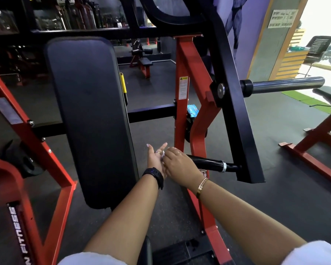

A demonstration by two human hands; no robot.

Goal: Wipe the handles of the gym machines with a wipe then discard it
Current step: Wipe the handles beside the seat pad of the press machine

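two hands meet right at the free end of the black handle (208,163), and that is no accident: i want the wipe sorted out beside the thing it is meant for.

left hand (154,162) is up on edge, palm facing right, fingers straight and a little spread, thumb clear. it works as a flat backing, something to press the wipe (162,155) against while it gets bunched.

right hand (178,162) sits knuckles up, fingers curled in toward that palm. the tips are hidden under the knuckles, so i judge rather than see that they pinch the wipe. only a small white sliver shows, wedged between my left fingers and the right knuckles, touching both.

the handle runs out from under my right hand to the black arm on the right. whether my right hand touches the grip, i cannot tell. my guess: the wipe is being readied and the rub along the grip is next.

one blue packet (192,111) sits tucked on the red frame (180,131) further up, well apart from my hands. the long black pad (90,111) stands to my left.
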